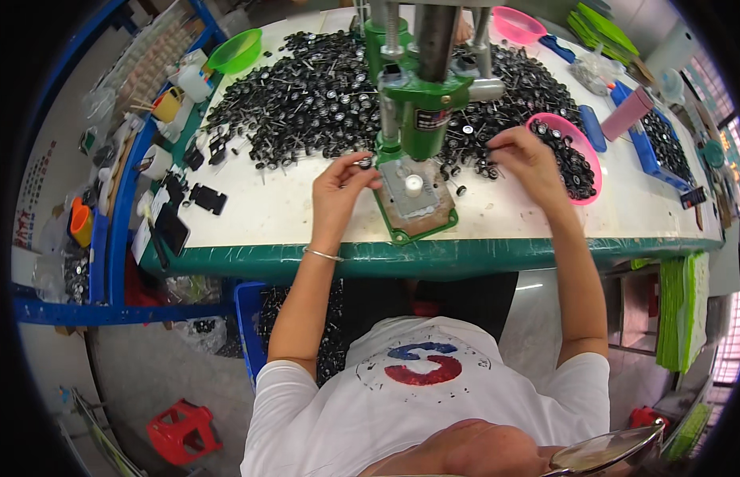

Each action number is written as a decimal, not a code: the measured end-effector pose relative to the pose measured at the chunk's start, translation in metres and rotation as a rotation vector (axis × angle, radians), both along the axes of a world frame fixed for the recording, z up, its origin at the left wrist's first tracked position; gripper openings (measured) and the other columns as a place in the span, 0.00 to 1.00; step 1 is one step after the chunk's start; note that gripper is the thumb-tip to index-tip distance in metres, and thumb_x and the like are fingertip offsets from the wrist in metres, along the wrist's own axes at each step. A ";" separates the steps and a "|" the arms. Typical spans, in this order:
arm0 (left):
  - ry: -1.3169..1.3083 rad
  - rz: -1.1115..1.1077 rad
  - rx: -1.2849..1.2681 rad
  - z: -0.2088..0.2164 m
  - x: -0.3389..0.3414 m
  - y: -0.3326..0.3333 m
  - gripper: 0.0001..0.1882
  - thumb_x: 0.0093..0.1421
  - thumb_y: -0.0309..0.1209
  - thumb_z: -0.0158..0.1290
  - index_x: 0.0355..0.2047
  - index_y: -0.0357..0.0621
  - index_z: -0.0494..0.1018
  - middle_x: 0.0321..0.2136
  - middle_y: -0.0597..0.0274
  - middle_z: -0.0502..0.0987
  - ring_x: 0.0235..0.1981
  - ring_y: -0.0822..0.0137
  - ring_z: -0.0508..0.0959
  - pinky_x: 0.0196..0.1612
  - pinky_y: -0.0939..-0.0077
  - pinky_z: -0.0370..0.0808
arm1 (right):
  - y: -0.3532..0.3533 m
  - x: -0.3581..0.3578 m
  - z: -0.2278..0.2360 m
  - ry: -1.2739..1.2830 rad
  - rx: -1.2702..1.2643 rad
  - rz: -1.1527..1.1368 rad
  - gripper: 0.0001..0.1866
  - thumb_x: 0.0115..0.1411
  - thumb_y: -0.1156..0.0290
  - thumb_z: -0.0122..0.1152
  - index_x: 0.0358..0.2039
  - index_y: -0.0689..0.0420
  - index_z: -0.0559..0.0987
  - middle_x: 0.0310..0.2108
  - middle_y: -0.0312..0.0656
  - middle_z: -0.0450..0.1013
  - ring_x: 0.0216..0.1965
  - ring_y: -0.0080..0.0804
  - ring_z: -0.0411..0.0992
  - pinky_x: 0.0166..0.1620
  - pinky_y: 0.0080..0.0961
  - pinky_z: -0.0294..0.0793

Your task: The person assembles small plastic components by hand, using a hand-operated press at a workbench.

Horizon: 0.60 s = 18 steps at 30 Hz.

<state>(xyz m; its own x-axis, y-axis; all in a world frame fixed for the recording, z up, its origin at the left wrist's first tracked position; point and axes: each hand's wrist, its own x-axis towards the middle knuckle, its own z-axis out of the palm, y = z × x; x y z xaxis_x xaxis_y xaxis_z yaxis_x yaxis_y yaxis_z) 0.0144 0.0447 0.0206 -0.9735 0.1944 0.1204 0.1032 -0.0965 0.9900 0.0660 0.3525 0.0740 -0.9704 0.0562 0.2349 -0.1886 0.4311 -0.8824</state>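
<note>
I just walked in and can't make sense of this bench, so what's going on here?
A person in a white shirt sits at a white table facing a green hand press. The left hand pinches a small black part beside the press base, where a small white piece sits. The right hand reaches into the heap of small black parts next to a pink bowl holding more of them.
</note>
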 end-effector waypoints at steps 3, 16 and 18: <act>-0.014 -0.013 0.013 0.003 0.008 0.005 0.13 0.58 0.20 0.57 0.44 0.34 0.75 0.29 0.59 0.80 0.30 0.73 0.81 0.38 0.83 0.75 | -0.056 -0.008 -0.019 0.113 0.105 0.142 0.10 0.55 0.79 0.63 0.39 0.62 0.77 0.38 0.38 0.74 0.39 0.27 0.74 0.42 0.23 0.73; -0.224 -0.086 0.080 0.015 0.016 0.011 0.13 0.54 0.21 0.61 0.40 0.33 0.79 0.33 0.60 0.82 0.33 0.74 0.80 0.39 0.83 0.75 | -0.109 0.008 -0.042 0.362 0.270 0.101 0.10 0.55 0.77 0.63 0.38 0.61 0.80 0.38 0.45 0.74 0.40 0.39 0.74 0.43 0.29 0.74; -0.207 -0.069 0.071 0.019 0.018 0.015 0.13 0.52 0.24 0.63 0.39 0.38 0.80 0.31 0.63 0.83 0.31 0.81 0.79 0.24 0.90 0.62 | -0.113 0.002 -0.040 0.183 0.095 0.037 0.10 0.54 0.74 0.64 0.37 0.61 0.79 0.36 0.44 0.74 0.40 0.41 0.73 0.44 0.31 0.71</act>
